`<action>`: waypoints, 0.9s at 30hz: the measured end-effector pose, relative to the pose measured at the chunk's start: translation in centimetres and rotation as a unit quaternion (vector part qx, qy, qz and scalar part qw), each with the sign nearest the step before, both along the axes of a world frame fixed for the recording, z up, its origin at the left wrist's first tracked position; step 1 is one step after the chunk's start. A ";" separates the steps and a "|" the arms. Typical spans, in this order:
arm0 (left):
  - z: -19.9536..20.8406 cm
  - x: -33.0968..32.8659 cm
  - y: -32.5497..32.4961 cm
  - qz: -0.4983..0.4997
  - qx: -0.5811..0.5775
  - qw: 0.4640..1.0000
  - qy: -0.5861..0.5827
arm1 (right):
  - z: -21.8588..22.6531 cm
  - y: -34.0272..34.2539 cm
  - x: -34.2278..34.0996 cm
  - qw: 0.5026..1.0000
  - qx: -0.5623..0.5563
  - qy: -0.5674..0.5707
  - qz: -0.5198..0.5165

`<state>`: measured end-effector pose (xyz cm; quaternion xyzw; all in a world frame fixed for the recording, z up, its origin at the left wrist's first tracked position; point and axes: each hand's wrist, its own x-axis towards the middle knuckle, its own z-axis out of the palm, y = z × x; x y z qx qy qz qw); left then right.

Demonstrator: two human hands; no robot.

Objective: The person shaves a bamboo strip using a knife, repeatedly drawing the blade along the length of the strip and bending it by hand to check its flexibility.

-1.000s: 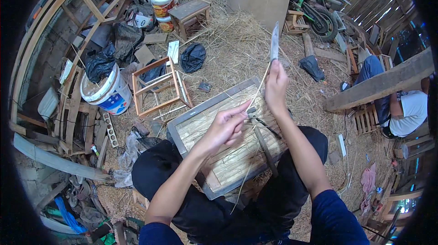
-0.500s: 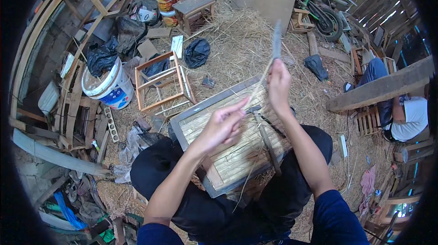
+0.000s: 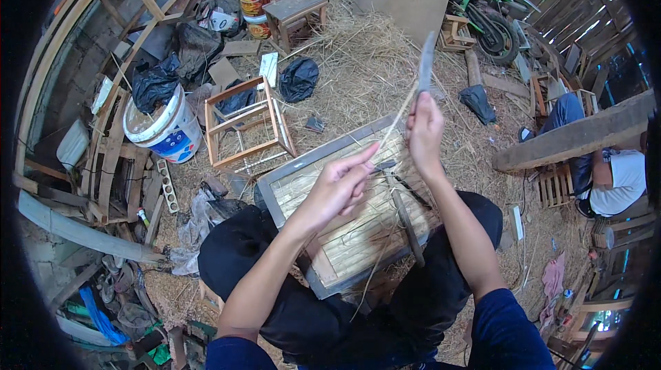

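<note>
My left hand pinches a thin pale strip, which looks like split bamboo or cane. From those fingers the strip slants up to the blade at my right hand. A knife is gripped in that right hand, its blade pointing up and away from me. Across my lap rests a framed panel with a grey wooden rim and a pale slatted surface. On the panel below my hands lies a hammer, and beside it is a dark slender tool, partly hidden.
Straw covers the floor. Ahead to the left are a small wooden frame, a white bucket and a stool. A motorbike stands far right. A seated person is partly behind a wooden beam.
My right hand has moved slightly to the right and nearer, with the knife leaning more rightward. The left hand stays almost in place with the strip.
</note>
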<state>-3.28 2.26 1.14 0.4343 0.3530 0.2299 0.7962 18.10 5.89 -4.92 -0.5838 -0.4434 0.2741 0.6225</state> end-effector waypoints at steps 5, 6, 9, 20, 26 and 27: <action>0.0 1.5 -0.5 -0.030 0.024 0.999 0.000 | 0.9 -0.6 0.8 0.998 0.011 0.052 -0.019; -0.1 1.5 -0.5 -0.025 0.014 1.000 0.000 | -0.2 -0.7 0.3 0.999 0.001 0.034 -0.024; -0.2 0.9 0.0 -0.018 0.014 1.000 0.018 | -1.6 -0.6 -0.5 0.999 -0.001 0.033 -0.027; -1.0 -0.8 0.2 0.003 0.040 0.996 0.076 | -2.7 -0.8 0.0 0.996 -0.028 -0.085 -0.005; -1.8 -1.2 0.7 0.047 0.067 0.992 0.098 | -1.9 -1.1 -1.6 0.994 -0.056 -0.099 0.005; -2.6 -1.3 0.9 0.065 0.103 0.987 0.105 | -1.5 -1.3 -2.0 0.990 -0.070 -0.123 0.018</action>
